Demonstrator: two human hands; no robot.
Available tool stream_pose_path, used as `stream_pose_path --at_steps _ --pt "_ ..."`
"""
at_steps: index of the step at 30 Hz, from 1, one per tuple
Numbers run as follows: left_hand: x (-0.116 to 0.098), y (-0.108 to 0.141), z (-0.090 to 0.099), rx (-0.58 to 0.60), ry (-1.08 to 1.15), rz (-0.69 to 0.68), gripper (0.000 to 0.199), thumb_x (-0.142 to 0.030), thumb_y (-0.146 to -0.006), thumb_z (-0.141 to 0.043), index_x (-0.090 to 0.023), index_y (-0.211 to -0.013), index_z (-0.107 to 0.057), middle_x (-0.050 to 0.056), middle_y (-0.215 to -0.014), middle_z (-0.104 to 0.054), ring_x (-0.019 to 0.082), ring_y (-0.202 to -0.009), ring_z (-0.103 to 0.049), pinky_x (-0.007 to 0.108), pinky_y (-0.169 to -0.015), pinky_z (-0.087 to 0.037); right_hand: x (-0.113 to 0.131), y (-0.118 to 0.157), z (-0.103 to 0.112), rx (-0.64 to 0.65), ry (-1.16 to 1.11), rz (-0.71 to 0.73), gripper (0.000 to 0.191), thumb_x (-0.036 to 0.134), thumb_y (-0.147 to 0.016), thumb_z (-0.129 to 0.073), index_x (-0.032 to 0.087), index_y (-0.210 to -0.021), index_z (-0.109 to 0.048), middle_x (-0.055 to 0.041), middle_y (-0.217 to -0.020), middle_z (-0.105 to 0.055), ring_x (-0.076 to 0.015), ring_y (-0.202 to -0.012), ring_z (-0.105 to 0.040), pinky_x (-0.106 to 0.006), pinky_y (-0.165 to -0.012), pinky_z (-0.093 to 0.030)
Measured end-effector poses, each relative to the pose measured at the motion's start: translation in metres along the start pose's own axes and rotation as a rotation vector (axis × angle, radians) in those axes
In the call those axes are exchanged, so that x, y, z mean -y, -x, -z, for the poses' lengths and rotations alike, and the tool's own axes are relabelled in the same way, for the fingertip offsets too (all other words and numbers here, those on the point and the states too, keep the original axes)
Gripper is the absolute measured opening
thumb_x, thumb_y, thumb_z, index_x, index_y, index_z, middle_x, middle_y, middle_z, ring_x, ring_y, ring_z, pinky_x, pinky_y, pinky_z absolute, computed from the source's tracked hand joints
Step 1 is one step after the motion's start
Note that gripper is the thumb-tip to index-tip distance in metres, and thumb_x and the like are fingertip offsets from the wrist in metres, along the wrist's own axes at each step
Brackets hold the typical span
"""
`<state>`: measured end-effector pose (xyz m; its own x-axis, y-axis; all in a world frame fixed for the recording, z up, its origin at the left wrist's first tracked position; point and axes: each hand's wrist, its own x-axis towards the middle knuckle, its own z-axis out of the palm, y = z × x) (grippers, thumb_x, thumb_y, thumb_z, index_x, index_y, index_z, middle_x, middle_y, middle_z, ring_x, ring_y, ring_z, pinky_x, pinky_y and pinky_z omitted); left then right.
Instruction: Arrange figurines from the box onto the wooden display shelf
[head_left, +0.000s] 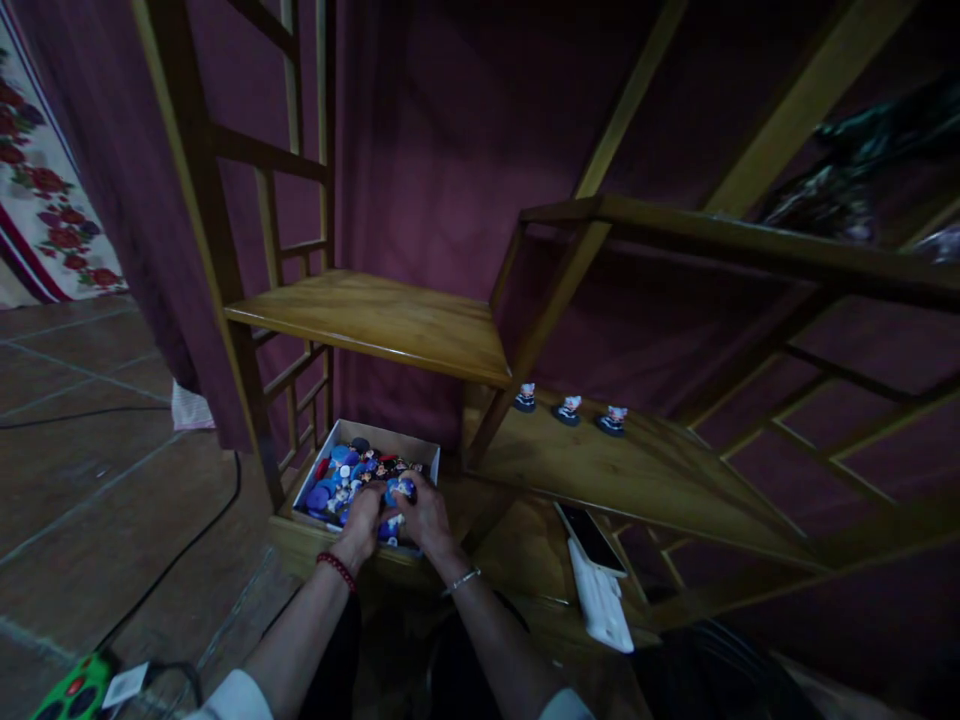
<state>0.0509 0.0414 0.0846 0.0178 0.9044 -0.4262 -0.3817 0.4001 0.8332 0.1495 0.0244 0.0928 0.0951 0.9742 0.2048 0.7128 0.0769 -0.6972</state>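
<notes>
An open white box (437,462) full of small blue, red and dark figurines and pieces stands on the low left shelf. My left hand (365,515), with a red bead bracelet at the wrist, reaches into the box, its fingers bent among the pieces. Beside it my right hand (424,515), with a silver bracelet, has its fingers closed on a small blue figurine (401,488). The left fingertips are close to that figurine; whether they grip anything is too small to tell.
Three small figurines (568,410) stand on the shelf to the right. Below lie a phone (591,538) and a white packet (600,600). A wooden shelf board (382,320) hangs above the box. Upright posts frame both sides. A green power strip (73,690) lies on the floor.
</notes>
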Motion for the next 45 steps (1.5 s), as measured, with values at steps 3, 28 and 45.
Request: stream_pose_path --at_steps 3,28,45 --pt "-0.008 0.014 -0.001 0.095 0.094 0.019 0.013 -0.008 -0.068 -0.046 -0.015 -0.064 -0.056 -0.001 -0.058 -0.057 0.009 -0.054 -0.054 0.024 -0.059 -0.049 0.011 0.005 0.013 0.018 0.056 0.043 0.02 0.014 -0.073 -0.051 0.024 -0.088 -0.059 -0.0014 -0.091 -0.061 -0.0151 -0.082 -0.057 -0.025 -0.076 -0.043" --pt "-0.018 0.129 -0.02 0.087 0.258 -0.045 0.016 -0.003 -0.067 -0.045 -0.013 -0.056 -0.051 -0.002 -0.05 -0.052 0.008 -0.045 -0.048 0.024 -0.054 -0.048 0.069 0.076 0.099 0.156 0.338 0.273 0.022 0.014 -0.075 -0.054 0.018 -0.096 -0.059 -0.0044 -0.094 -0.058 -0.0152 -0.084 -0.054 -0.024 -0.076 -0.04" --pt "-0.044 0.176 -0.067 0.338 0.194 0.031 0.016 -0.002 -0.074 -0.044 -0.011 -0.069 -0.057 0.006 -0.066 -0.063 0.011 -0.058 -0.059 0.029 -0.066 -0.051 0.06 0.1 0.18 0.029 0.102 0.332 0.021 0.018 -0.072 -0.06 0.019 -0.093 -0.056 -0.0012 -0.087 -0.061 -0.0134 -0.076 -0.056 -0.024 -0.07 -0.042"
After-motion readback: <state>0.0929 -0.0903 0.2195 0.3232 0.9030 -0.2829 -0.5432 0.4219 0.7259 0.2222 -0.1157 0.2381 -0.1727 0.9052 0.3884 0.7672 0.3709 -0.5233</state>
